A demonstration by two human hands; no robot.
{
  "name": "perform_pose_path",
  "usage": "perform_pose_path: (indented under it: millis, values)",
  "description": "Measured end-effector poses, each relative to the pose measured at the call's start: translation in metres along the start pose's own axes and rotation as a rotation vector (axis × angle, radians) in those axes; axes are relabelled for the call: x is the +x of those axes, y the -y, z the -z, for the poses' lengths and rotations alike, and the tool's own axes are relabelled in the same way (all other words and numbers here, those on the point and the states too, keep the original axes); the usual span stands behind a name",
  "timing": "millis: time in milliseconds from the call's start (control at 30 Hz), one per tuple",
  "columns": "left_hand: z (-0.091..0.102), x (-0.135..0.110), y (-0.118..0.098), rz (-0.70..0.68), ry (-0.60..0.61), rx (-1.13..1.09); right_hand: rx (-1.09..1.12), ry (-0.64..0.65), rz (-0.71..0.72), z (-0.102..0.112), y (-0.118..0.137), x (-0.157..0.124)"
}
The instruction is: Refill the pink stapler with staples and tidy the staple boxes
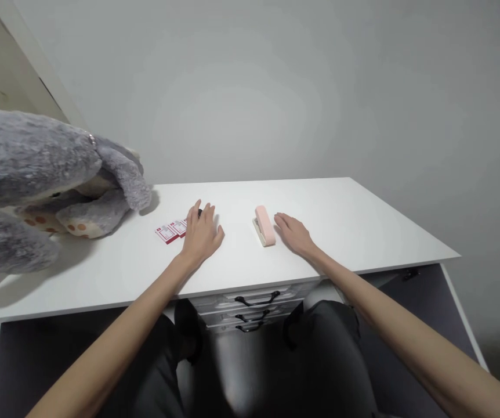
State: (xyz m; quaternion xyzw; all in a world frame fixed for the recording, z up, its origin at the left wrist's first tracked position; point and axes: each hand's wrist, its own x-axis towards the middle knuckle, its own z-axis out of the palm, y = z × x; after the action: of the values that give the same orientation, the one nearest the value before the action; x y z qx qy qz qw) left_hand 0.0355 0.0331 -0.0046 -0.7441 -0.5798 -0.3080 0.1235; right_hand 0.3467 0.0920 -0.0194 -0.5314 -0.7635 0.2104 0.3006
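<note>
On the white tabletop lies a pink stapler (264, 226), long side pointing away from me, with a pale base. Just to its right rests my right hand (294, 233), palm down, fingers stretched out and close together, apart from the stapler. My left hand (202, 232) is over the table left of the stapler, its fingers spread. Partly under its fingers is a small black object (200, 213), mostly hidden, so I cannot tell its kind. Two small red-and-white boxes (166, 233) lie at the left of that hand, the right one partly covered by it.
A big grey plush toy (36, 157) takes up the left end of the white table (241, 267). Behind stands a plain grey wall (241, 87). Below the front edge are drawers with black handles (257, 299), and a cabinet door (433, 319) hangs open at right.
</note>
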Motion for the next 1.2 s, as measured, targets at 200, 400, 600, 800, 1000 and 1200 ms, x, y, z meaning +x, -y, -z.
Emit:
perform_pose_path:
  millis: [200,400,600,800,1000,1200]
  values:
    - [-0.013,0.018,-0.005,-0.120,0.084,-0.040,0.376,0.137,-0.018,-0.004,0.015,0.006]
    - [-0.029,0.039,0.004,-0.087,0.131,-0.182,0.485,0.197,-0.044,-0.014,0.040,0.032]
    - [-0.029,0.045,0.006,0.024,0.155,-0.358,0.543,0.273,-0.008,-0.022,0.046,0.061]
    - [-0.026,0.042,0.001,0.014,0.199,-0.392,0.580,0.299,0.055,-0.022,0.042,0.064]
    - [-0.022,0.044,-0.004,0.057,0.184,-0.466,0.572,0.341,0.072,-0.022,0.039,0.063]
    - [-0.020,0.044,-0.013,0.076,0.189,-0.565,0.578,0.385,0.096,-0.024,0.037,0.063]
